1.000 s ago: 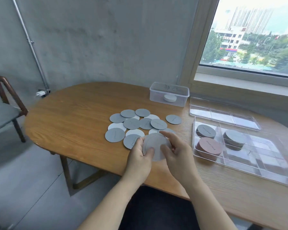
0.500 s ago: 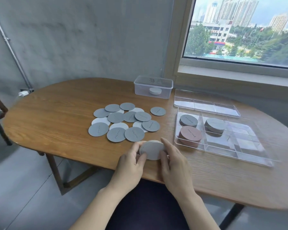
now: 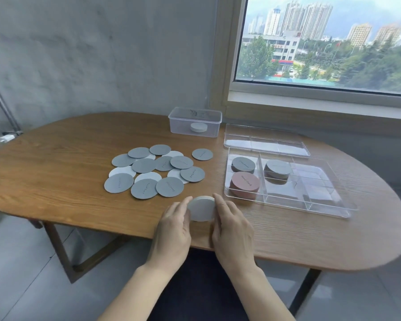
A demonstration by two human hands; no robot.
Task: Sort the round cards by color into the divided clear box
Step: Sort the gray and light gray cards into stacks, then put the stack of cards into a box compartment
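A stack of pale grey round cards [image 3: 202,208] rests on the wooden table near its front edge. My left hand [image 3: 175,224] and my right hand [image 3: 232,224] press against its two sides with straight fingers. Several loose grey and white round cards [image 3: 156,173] lie spread out to the upper left of the stack. The divided clear box [image 3: 320,200] sits at the right. It holds a dark grey stack [image 3: 243,164], a pink stack [image 3: 244,183] and a light grey stack [image 3: 277,169] in separate compartments.
The clear lid [image 3: 265,140] lies behind the divided box. A small clear lidded container [image 3: 195,121] with a white disc inside stands at the back of the table [image 3: 56,158]. A window ledge runs behind on the right.
Both hands lowered the pale stack from a tilted hold onto the table and now square its sides. The view shifted left, so the cards and box appear further right.
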